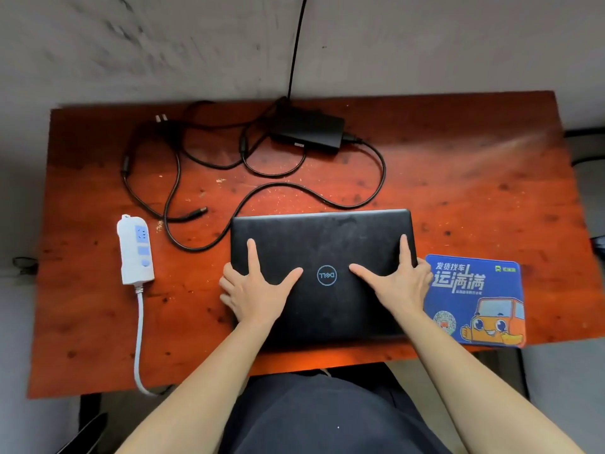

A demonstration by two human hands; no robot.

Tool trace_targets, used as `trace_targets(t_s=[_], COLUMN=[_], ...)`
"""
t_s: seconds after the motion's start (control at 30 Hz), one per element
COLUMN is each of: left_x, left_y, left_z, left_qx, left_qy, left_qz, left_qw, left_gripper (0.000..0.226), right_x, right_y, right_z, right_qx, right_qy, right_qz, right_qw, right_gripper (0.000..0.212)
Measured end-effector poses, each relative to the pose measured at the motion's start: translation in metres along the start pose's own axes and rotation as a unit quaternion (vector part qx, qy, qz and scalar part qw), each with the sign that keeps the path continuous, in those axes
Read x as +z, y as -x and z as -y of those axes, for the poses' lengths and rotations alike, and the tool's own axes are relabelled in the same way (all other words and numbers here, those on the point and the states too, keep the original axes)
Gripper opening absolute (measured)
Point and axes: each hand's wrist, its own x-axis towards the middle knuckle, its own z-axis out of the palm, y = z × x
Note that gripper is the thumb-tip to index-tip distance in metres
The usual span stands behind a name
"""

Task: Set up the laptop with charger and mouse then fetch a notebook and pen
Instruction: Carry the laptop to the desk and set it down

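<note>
A closed black laptop (322,244) lies flat near the front edge of a reddish wooden table (474,178). My left hand (253,286) grips its left side, thumb and index finger spread on the lid, other fingers curled round the edge. My right hand (397,280) holds the right side the same way. Behind the laptop sits the black charger brick (307,129) with its cables looped loosely; the barrel plug (198,212) and the wall plug (161,118) both lie free on the table.
A white power strip (136,249) lies left of the laptop, its white cord hanging over the front edge. A blue mouse pad (474,299) with an orange cartoon truck lies right of the laptop. A black cable (296,47) runs up the grey wall behind.
</note>
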Motion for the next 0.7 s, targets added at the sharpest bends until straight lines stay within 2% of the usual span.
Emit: trace_targets(t_s=[0.33,0.53,0.7], left_x=[0.0020,0.0024,-0.0003], left_y=[0.0064,0.0021,0.0024], left_z=[-0.0044,-0.0081,-0.0069], left_qx=[-0.007,-0.010,-0.001], left_qy=[-0.033,-0.066,-0.084], left_qz=[0.008,0.045,0.034], left_qw=[0.999,0.997,0.996], left_gripper=[0.112,0.110,0.111], right_x=[0.0014,0.0030,0.0001], right_y=[0.0005,-0.0005,0.0011], right_z=[-0.0078,-0.0072,-0.0066], right_qx=[-0.014,-0.030,-0.036], right_qy=[0.027,0.091,0.120], right_qz=[-0.006,-0.015,-0.007], right_qw=[1.000,0.995,0.992], right_gripper=[0.125,0.123,0.124])
